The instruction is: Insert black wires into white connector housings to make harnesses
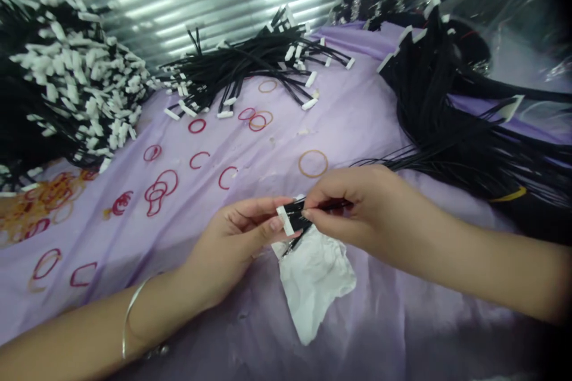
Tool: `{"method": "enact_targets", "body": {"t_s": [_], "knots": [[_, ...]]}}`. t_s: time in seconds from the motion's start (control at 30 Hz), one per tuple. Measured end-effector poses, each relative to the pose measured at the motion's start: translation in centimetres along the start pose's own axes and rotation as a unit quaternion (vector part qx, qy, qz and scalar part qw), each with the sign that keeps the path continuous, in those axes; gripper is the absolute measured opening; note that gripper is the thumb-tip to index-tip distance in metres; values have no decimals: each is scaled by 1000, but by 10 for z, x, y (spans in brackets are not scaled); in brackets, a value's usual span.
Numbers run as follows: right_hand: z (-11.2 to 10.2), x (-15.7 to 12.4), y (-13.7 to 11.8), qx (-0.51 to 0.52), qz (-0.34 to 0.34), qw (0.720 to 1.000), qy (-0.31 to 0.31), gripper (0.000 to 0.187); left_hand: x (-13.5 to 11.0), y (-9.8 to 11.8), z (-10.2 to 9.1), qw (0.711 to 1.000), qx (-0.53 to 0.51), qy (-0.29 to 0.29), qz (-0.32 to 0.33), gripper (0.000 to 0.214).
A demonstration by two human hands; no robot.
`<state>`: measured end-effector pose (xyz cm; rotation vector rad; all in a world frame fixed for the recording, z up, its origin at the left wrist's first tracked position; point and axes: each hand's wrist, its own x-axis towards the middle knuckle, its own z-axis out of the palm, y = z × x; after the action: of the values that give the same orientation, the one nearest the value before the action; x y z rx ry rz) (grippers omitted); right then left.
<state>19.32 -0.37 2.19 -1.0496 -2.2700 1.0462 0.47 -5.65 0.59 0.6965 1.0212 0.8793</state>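
My left hand point(236, 238) is closed in a pinch on a small bundle of black cables with white connectors point(292, 215), thumb and fingers around the white ends. My right hand point(353, 205) is closed too, pinching the same bundle just right of the connectors. The black wires run off to the right from under my right hand. A crumpled white cloth point(315, 277) lies on the purple sheet point(357, 125) right below both hands. A thin bracelet point(129, 315) is on my left wrist.
Piles of black cables with white connectors lie at the far left point(67, 83), top centre point(250, 68) and right point(451, 113). Red and tan rubber bands point(161, 184) are scattered over the sheet; one tan band point(313, 163) is just beyond my hands. Clear plastic bag point(491, 0) at top right.
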Motion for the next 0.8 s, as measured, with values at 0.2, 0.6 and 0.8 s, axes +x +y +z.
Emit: {"method": "enact_targets", "body": {"t_s": [0.2, 0.6, 0.8], "knots": [[-1, 1, 4, 4, -39, 999, -4, 17, 0, 3, 2, 1000, -24, 4, -11, 18], [-2, 2, 2, -34, -58, 997, -26, 20, 0, 1, -1, 1000, 4, 6, 3, 20], [3, -1, 2, -27, -71, 997, -10, 20, -2, -3, -2, 1000, 25, 5, 16, 22]]}}
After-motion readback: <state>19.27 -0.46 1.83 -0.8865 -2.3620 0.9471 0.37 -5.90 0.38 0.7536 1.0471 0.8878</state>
